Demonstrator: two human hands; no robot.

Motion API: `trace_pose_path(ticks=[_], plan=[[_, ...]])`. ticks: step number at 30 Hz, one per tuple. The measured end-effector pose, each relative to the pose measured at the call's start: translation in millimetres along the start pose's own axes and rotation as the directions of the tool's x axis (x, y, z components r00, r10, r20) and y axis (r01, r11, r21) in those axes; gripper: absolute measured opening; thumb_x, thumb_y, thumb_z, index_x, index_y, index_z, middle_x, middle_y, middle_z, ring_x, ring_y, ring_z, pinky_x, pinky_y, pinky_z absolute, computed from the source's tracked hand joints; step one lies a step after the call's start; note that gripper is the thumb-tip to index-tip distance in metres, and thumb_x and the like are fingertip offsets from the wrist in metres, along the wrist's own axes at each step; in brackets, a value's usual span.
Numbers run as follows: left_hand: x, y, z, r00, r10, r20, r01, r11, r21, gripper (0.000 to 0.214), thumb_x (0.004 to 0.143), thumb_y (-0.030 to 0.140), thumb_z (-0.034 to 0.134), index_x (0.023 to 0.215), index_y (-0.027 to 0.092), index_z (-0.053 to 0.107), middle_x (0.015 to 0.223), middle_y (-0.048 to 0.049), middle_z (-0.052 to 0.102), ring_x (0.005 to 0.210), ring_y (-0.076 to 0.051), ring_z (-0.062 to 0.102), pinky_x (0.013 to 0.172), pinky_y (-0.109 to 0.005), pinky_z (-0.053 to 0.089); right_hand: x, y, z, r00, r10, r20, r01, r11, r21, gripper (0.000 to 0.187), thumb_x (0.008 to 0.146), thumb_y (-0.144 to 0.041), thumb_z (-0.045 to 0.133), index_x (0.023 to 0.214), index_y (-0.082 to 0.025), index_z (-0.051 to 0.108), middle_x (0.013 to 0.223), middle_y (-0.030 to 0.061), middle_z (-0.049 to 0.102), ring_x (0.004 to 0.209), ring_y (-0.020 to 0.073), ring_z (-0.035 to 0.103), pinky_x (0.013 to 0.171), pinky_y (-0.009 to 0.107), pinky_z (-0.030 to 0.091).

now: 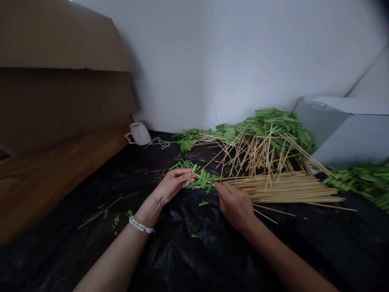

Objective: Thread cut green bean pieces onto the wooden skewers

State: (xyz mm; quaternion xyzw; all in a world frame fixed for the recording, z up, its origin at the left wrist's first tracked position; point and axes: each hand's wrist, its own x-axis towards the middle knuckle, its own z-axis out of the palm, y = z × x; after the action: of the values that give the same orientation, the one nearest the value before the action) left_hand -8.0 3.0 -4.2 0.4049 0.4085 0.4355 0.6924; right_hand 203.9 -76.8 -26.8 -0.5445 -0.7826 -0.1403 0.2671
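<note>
While left fingers (pixel 183 177) pinch green stem (pixel 193 169) | right fingers (pixel 223 192) pinch skewer (pixel 197 176) | mug (pixel 141 137): pink marking (pixel 138 130) illegible

no text, label, brand, number or sign can be read. the white mug (pixel 141 137) bears faint pinkish-red markings (pixel 138 131), too small and blurred to tell whether they are letters or a drawing. the brown cardboard (pixel 60 38) and the pale box (pixel 326 125) show no legible print.
</note>
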Motion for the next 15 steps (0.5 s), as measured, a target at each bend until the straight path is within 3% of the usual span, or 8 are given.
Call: trace_pose_path(ticks=[8,15], plan=[[-0.9,-0.5,3.7,1.000,0.009,-0.016,-0.009,1.000,0.009,0.037,0.057,0.025,0.089,0.088,0.012,0.076,0.081,-0.0073,0.073,0.071,-0.011,0.065,0.066,-0.018,0.050,0.3,-0.8,0.1,0.999,-0.012,-0.039,0.013,1.000,0.012,0.029,0.089,-0.012,0.046,0.107,-0.018,0.067,0.076,0.0013,0.067,0.063,0.0135,0.060,0.056,0.028,0.035],[0.3,-1.5,2.9,0.997,-0.064,-0.033,0.062,0.995,-0.072,0.028,0.057,0.019,0.089,0.078,0.011,0.073,0.073,-0.0042,0.070,0.064,-0.007,0.062,0.058,-0.014,0.049,-0.1,-1.2,-1.0,0.999,-0.017,-0.045,0.018,1.000,0.025,0.028,0.090,-0.012,0.046,0.106,-0.017,0.067,0.076,0.0014,0.067,0.065,0.0140,0.061,0.057,0.028,0.035]])
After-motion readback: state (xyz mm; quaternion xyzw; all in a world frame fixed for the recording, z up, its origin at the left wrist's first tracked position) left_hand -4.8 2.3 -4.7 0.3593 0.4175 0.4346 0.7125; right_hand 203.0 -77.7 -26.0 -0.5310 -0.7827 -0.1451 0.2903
